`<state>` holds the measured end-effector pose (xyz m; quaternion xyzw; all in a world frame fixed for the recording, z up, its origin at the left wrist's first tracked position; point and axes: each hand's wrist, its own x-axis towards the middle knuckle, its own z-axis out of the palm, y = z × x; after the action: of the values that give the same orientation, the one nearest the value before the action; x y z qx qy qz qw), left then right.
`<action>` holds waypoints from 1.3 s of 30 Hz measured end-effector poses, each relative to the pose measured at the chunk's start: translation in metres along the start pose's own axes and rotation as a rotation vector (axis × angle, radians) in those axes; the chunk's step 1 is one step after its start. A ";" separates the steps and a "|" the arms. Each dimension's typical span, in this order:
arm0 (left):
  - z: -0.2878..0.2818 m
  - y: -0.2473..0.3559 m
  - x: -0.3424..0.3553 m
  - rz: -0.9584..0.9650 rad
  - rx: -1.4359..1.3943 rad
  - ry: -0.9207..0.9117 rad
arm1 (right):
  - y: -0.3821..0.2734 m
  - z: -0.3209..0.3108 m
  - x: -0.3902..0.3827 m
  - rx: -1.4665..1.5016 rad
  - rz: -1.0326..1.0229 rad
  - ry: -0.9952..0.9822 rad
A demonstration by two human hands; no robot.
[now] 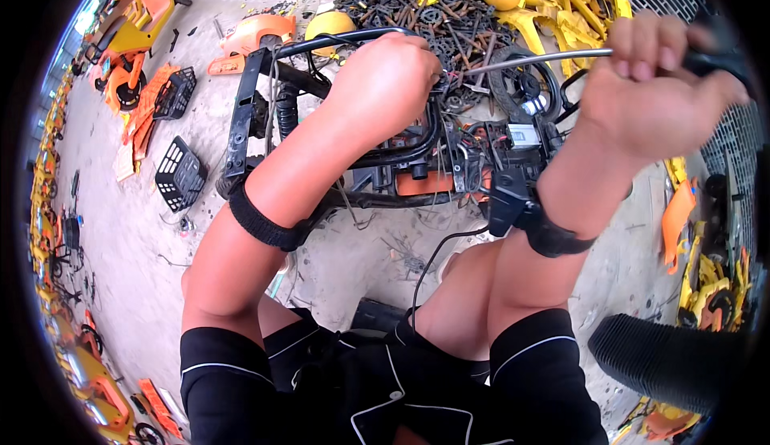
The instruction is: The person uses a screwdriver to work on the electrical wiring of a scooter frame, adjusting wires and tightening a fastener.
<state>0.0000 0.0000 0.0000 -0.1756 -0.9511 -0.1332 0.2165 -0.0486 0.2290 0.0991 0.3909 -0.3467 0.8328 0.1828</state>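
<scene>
In front of me stands a stripped black scooter frame [413, 154], its tubes, wires and brackets exposed. My left hand [389, 76] is closed in a fist at the frame's upper tube; what its fingers hold is hidden. A long thin tool with a metal shaft [537, 59] runs from beside those fingers to my right hand [654, 96]. The right hand's fingers are wrapped round the tool near its black handle [718, 60], which is blurred and partly lost in the rim. Below the shaft, a box-shaped part with a white label [524, 136] sits in the frame.
A heap of rusty metal parts [417, 12] lies beyond the frame, with yellow panels [561, 12] behind it. Black plastic baskets [180, 174] and orange panels [144, 116] lie left. A ribbed black hose [658, 361] enters at lower right. A cable [429, 264] hangs from my right wrist.
</scene>
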 end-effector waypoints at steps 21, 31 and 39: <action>-0.004 0.012 0.016 -0.012 0.046 -0.059 | 0.051 0.046 -0.008 -0.081 -0.071 0.196; -0.006 0.018 0.018 -0.109 0.078 -0.097 | 0.049 0.047 -0.011 -0.039 -0.038 0.151; -0.007 0.023 0.020 -0.203 0.092 -0.149 | 0.054 0.037 -0.009 -0.032 -0.043 0.147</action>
<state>-0.0055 0.0241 0.0189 -0.0776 -0.9825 -0.0972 0.1386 -0.0543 0.1648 0.0860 0.3329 -0.3370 0.8496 0.2318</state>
